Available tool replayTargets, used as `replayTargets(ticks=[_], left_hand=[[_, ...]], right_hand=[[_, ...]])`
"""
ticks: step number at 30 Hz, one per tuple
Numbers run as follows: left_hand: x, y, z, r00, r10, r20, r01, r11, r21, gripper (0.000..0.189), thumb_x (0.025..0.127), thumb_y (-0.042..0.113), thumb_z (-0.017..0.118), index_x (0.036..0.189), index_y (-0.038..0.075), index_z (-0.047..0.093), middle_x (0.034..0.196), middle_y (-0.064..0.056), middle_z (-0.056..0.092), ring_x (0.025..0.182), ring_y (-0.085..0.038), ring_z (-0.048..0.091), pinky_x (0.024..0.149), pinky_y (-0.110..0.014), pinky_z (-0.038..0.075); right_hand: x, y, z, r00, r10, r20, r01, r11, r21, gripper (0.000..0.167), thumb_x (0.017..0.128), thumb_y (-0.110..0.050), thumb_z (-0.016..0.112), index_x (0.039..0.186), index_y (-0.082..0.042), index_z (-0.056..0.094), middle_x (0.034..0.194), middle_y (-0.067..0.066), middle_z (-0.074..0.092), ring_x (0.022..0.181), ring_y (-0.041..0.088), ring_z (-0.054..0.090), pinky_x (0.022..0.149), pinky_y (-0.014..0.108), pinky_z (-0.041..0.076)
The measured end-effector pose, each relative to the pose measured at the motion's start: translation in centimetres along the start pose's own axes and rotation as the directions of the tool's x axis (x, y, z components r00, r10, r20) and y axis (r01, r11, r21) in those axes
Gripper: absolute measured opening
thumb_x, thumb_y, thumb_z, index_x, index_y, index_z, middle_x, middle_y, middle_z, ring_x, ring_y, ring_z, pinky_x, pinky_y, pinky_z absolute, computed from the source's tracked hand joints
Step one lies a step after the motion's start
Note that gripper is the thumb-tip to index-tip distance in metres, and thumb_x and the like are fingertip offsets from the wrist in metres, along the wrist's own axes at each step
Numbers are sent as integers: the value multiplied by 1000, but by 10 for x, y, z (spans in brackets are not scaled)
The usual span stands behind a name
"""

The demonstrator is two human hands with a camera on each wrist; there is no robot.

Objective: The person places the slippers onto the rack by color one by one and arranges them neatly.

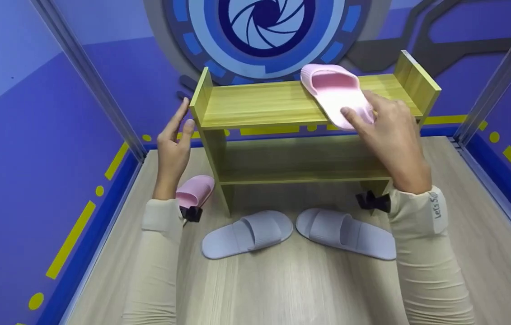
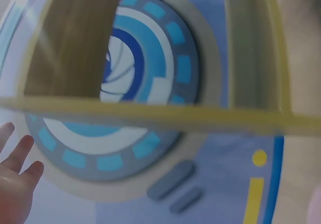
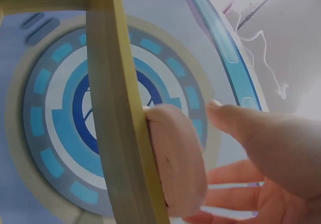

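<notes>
A pink slipper [image 1: 334,97] lies on the top board of a wooden shelf rack [image 1: 255,104], toe toward the back, heel past the front edge. My right hand [image 1: 393,131] is at its heel, thumb above the insole and fingers along the right side. In the right wrist view, a gap shows between the thumb and the slipper [image 3: 178,161]; whether the fingers touch it is unclear. My left hand [image 1: 174,151] is beside the rack's left side panel, fingers straight. In the left wrist view, only some fingertips [image 2: 22,156] show.
Another pink slipper [image 1: 195,189] is on the floor left of the rack, partly behind the left wrist. Two grey slippers, one left [image 1: 248,234] and one right [image 1: 345,232], lie on the floor in front. A blue patterned wall [image 1: 115,81] stands behind.
</notes>
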State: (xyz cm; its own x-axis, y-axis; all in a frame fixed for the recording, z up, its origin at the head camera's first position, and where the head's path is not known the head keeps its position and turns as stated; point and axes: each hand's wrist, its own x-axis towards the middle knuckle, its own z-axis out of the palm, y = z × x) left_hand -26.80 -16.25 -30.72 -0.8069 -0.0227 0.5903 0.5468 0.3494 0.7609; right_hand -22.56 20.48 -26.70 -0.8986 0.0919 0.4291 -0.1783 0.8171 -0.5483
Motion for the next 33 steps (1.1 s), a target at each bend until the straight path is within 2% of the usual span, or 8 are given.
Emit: replayTargets(ticks=[2, 5, 11, 15, 18, 23, 27, 33], left_hand=[[-2, -5, -4, 1000, -11, 29, 9, 999, 52, 47, 100, 14, 50, 145, 6, 41, 151, -9, 40, 143, -20, 34, 119, -33, 27], [-5, -28, -11, 997, -30, 73, 21, 993, 119, 51, 98, 15, 53, 147, 10, 38, 154, -7, 36, 144, -22, 31, 120, -39, 23], [-16, -78, -28, 978, -123, 168, 83, 970, 227, 63, 94, 32, 62, 150, 29, 33, 157, 3, 30, 147, -22, 25, 119, -51, 20], [-29, -99, -39, 954, -217, 206, 153, 946, 286, 68, 92, 39, 63, 151, 33, 29, 159, 3, 25, 148, -25, 21, 119, -55, 18], [-40, -118, -47, 938, -267, 221, 187, 926, 329, 72, 91, 42, 63, 152, 31, 26, 160, 0, 22, 148, -28, 18, 118, -56, 16], [-61, -149, -57, 927, -309, 214, 213, 901, 377, 74, 90, 39, 65, 152, 23, 28, 160, -6, 23, 148, -33, 18, 119, -56, 15], [-78, -169, -61, 920, -333, 207, 235, 891, 388, 73, 90, 39, 65, 152, 20, 31, 159, -10, 25, 148, -33, 18, 119, -56, 16], [-99, -194, -64, 908, -369, 197, 268, 875, 403, 70, 90, 36, 66, 149, 14, 36, 157, -17, 27, 147, -37, 20, 118, -57, 16]], right_hand=[[0, 2, -4, 998, -20, -64, 21, 1000, 16, 57, 91, -45, 61, 135, -9, 57, 120, 24, 64, 105, 41, 54, 86, 53, 42], [0, 8, -10, 983, -59, -175, 68, 997, 46, 47, 91, -37, 64, 127, -7, 63, 114, 25, 67, 102, 40, 58, 84, 52, 44], [2, 26, -16, 901, -142, -409, 200, 974, 102, 30, 90, -23, 66, 113, -4, 71, 106, 18, 72, 94, 35, 59, 81, 41, 40], [3, 39, -20, 846, -137, -515, 224, 968, 110, 26, 88, -20, 67, 109, -5, 73, 104, 14, 73, 90, 9, 54, 78, 25, 34], [3, 49, -24, 824, -137, -550, 239, 964, 118, 26, 88, -19, 67, 109, -6, 73, 104, 15, 73, 89, -11, 42, 77, 16, 31], [6, 65, -27, 788, -147, -598, 268, 956, 118, 26, 88, -19, 66, 110, -9, 73, 110, 9, 73, 92, -16, 43, 80, 13, 35], [8, 75, -27, 787, -131, -603, 257, 958, 126, 26, 87, -17, 67, 111, -10, 73, 116, 3, 70, 94, -16, 45, 81, 10, 37], [8, 86, -26, 820, -124, -559, 230, 965, 124, 31, 85, -9, 69, 116, -8, 70, 121, 6, 68, 96, -16, 44, 81, 4, 37]])
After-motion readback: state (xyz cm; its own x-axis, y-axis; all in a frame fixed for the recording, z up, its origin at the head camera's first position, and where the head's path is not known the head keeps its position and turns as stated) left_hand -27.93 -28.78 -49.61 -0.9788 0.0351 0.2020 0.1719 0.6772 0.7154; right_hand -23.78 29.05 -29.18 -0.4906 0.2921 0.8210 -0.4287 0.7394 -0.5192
